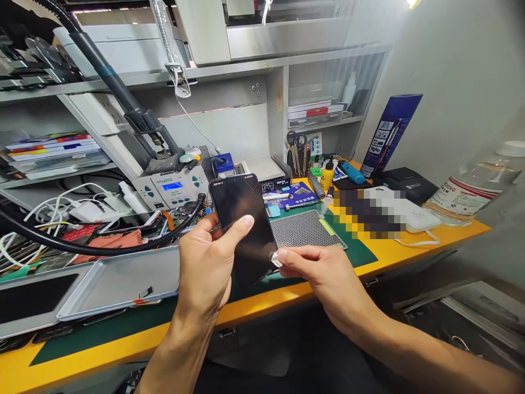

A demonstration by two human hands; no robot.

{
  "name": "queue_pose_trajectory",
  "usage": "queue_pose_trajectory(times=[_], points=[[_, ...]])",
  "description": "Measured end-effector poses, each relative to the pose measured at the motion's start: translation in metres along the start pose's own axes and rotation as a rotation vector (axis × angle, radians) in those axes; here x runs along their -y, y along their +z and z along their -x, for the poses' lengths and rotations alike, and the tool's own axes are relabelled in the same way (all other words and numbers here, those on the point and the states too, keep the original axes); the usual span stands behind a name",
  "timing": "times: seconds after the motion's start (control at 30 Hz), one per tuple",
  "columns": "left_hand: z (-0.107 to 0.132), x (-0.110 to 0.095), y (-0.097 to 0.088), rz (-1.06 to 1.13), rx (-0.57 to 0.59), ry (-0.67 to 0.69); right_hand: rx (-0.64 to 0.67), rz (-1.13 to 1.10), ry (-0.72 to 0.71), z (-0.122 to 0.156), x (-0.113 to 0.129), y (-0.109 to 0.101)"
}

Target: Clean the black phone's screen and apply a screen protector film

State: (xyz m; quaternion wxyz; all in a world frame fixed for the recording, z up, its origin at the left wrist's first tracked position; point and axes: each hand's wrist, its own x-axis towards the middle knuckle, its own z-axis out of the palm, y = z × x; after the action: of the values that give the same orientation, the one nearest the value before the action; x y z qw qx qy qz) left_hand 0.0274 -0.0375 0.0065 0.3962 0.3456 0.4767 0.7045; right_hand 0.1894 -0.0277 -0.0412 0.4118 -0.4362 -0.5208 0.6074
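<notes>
In my left hand (215, 251) is a black smartphone (250, 257), tilted with its dark screen toward me. My left thumb lies across the glass, and the fingers curl behind the phone. A status bar glows along the top edge, and thin lines like cracks run near the upper right corner. At the phone's lower right edge, my right hand (318, 268) pinches a small whitish piece (276, 259) between thumb and fingertips. What this piece is, I cannot make out. Its tip touches or nearly touches the phone.
Behind the phone, a perforated metal plate (301, 227) lies on the green mat (361, 249). To the left are a shallow metal tray (135, 271), a black hose (102, 249) and a soldering station (174, 189). A large clear bottle (470, 186) stands at the right.
</notes>
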Motion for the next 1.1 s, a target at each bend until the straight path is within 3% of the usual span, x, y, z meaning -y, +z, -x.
queue_pose_trajectory(times=[0.17,0.47,1.1], points=[[0.004,0.001,0.005,-0.021,-0.021,0.058,-0.043,-0.285,0.091,0.003,-0.003,0.009],[0.014,0.006,0.012,-0.220,-0.186,0.257,-0.125,-0.592,0.158,0.004,0.000,0.029],[0.025,0.009,0.016,-0.319,-0.374,0.281,-0.130,-0.732,0.190,0.001,-0.001,0.044]])
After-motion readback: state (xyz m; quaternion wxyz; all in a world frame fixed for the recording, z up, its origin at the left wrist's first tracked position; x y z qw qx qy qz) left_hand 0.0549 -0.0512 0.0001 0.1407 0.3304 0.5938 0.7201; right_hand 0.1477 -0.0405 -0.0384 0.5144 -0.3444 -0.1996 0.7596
